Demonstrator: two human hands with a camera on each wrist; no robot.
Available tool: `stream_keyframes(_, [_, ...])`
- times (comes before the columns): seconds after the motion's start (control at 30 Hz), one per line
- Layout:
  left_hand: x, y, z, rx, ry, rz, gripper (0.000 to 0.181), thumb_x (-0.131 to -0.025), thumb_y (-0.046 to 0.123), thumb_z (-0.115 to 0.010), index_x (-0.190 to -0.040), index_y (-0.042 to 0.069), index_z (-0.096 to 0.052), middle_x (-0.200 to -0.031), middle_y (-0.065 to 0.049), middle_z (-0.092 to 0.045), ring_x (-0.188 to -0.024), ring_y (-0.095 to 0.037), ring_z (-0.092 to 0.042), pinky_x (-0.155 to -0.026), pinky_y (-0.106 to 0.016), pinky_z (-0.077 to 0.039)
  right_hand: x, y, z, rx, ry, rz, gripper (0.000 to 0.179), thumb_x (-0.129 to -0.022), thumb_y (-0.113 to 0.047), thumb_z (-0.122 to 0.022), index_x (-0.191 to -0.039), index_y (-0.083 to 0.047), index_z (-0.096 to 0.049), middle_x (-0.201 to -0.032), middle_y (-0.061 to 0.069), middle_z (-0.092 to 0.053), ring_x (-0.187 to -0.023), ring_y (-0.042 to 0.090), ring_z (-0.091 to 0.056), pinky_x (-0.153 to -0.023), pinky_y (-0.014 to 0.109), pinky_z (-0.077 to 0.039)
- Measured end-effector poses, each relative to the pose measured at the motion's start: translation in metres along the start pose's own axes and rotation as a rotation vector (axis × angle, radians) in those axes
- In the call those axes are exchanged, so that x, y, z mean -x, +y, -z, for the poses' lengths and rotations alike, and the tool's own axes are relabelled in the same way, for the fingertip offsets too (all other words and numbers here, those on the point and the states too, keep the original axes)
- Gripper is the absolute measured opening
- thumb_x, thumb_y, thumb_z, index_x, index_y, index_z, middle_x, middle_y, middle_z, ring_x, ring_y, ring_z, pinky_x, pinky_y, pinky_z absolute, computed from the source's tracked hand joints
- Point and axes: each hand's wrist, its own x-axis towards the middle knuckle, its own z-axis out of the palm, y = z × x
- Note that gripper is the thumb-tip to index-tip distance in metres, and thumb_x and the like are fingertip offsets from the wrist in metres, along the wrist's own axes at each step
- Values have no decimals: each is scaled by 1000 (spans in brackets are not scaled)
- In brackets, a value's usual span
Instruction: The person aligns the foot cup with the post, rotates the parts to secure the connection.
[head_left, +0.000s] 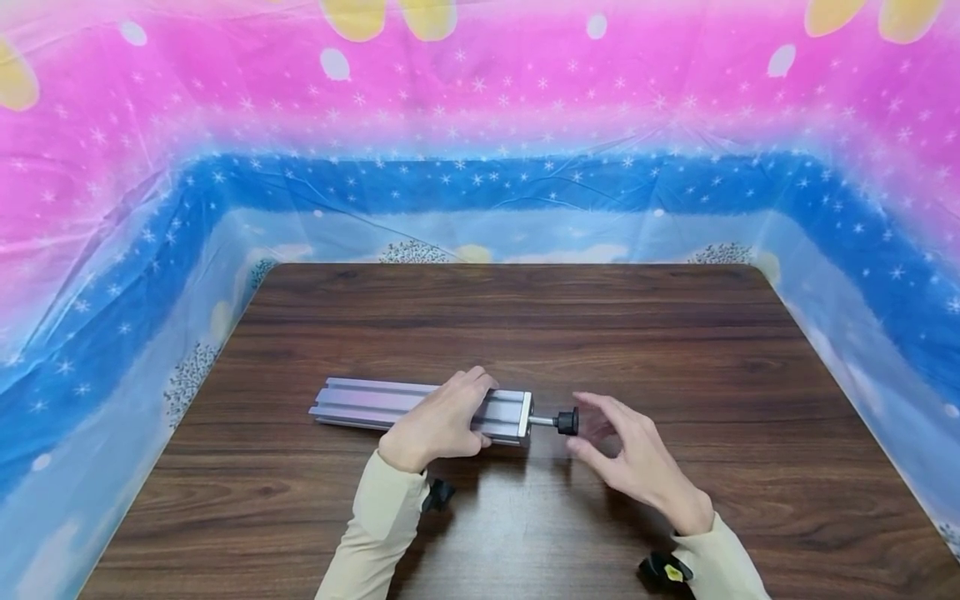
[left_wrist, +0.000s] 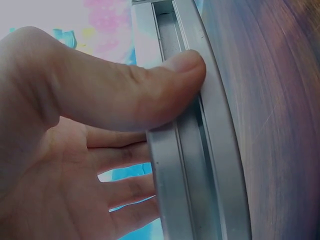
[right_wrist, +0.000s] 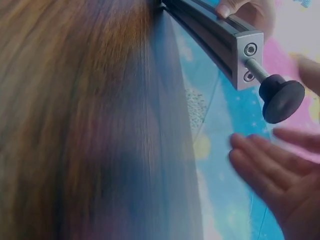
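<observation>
A slotted aluminium profile (head_left: 375, 400) lies lengthwise over the table, its end plate (right_wrist: 246, 65) fixed by two socket screws. From that plate a threaded rod (head_left: 543, 422) sticks out, carrying a black levelling foot (right_wrist: 282, 100) with a round pad. My left hand (head_left: 442, 417) grips the profile near the plate end, thumb (left_wrist: 175, 85) on the near slotted side and fingers over the far side. Around the black foot, my right hand (head_left: 637, 450) is spread with thumb and fingers apart; the right wrist view shows a gap between the fingers and the foot.
The dark wood-grain table (head_left: 525, 325) has rounded far corners. A pink and blue patterned cloth (head_left: 480, 183) hangs behind it and at both sides. Black wrist mounts (head_left: 438, 496) sit at both beige sleeves (head_left: 382, 517).
</observation>
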Motion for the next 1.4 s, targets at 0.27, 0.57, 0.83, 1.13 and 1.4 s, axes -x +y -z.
stream_keyframes(0.27, [0, -1, 4, 3, -15, 22, 57, -70, 6, -81, -121, -5, -60, -116, -13, -61, -103, -30, -57, -89, -42, -49, -6, 1, 1, -27, 109, 276, 68, -68, 5, -86, -131, -3, -63, -126, 11, -67, -114, 20, -65, -97, 19, -50])
stream_keyframes(0.57, [1, -3, 7, -10, -5, 13, 56, -70, 6, -80, -121, -4, -60, -114, -13, -61, -100, -29, -56, -88, -41, -48, -8, -1, 3, 21, 54, 146, 55, -79, -8, -84, -131, -8, -66, -111, 0, -73, -92, 19, -73, -89, 16, -52])
stream_keyframes(0.83, [1, -2, 5, -3, -11, 16, 56, -70, 4, -80, -121, -5, -60, -115, -13, -60, -100, -29, -56, -88, -41, -48, -6, 0, 0, 47, 46, 88, 34, -84, -8, -80, -117, -6, -72, -96, -3, -75, -80, 6, -70, -75, 19, -56])
stream_keyframes(1.13, [1, -2, 2, 3, -22, 18, 55, -70, 5, -80, -120, -5, -60, -115, -12, -60, -103, -29, -56, -92, -42, -48, -5, 0, -1, 70, 17, -21, 11, -93, -15, -71, -103, -11, -75, -90, -5, -76, -72, 0, -66, -62, 30, -56])
stream_keyframes(1.4, [3, -2, 0, 23, -22, 30, 54, -71, 5, -81, -120, -4, -60, -115, -12, -60, -104, -29, -56, -91, -41, -48, -2, -1, 1, 16, 15, 83, 61, -80, -13, -84, -137, -12, -60, -119, 0, -69, -89, 11, -70, -76, 24, -57])
